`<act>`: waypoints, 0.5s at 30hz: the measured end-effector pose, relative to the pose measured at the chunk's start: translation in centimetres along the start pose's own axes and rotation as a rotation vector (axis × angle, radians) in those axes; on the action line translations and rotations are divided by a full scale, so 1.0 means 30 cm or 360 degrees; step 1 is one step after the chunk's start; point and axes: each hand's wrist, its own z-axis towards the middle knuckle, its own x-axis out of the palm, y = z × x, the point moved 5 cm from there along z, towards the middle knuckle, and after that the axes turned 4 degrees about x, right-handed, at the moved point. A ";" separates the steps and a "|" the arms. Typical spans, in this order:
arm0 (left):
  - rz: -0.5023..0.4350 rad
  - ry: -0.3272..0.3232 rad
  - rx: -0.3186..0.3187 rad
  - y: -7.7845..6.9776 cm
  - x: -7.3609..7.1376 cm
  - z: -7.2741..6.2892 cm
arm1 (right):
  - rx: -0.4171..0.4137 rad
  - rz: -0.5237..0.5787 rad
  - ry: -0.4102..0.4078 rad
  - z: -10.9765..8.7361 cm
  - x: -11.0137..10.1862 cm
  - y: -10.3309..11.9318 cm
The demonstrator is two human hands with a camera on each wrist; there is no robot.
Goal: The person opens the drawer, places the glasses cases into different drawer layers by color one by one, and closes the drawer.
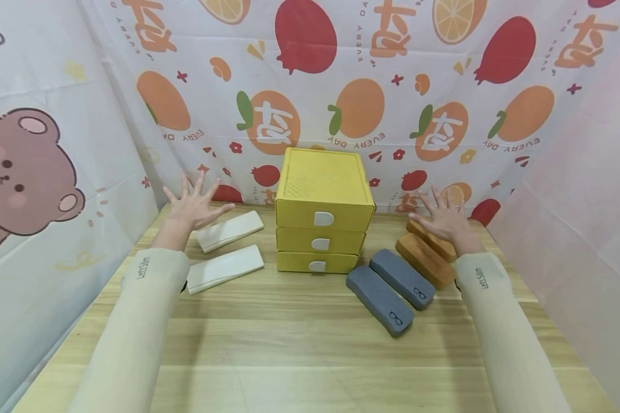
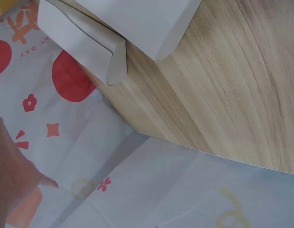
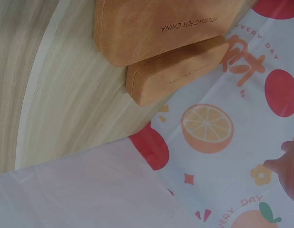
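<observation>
Fingers spread wide, my left hand is held up near two white glasses cases and holds nothing. Those white cases show large in the left wrist view. Over on the other side, my right hand is raised with its fingers spread, near two brown glasses cases. Printed lettering shows on the brown cases in the right wrist view. Two grey-blue glasses cases, each with a small glasses drawing, lie left of the brown ones. Neither hand grips anything.
A yellow three-drawer box with white pull tabs stands at the back middle of the wooden table, its drawers closed. A fruit-print cloth hangs behind it, and plain or bear-print cloths hang at the sides.
</observation>
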 end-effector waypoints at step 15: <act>0.0024 -0.0007 0.0003 0.003 -0.009 -0.004 | 0.0015 0.0024 0.0020 -0.013 -0.003 -0.002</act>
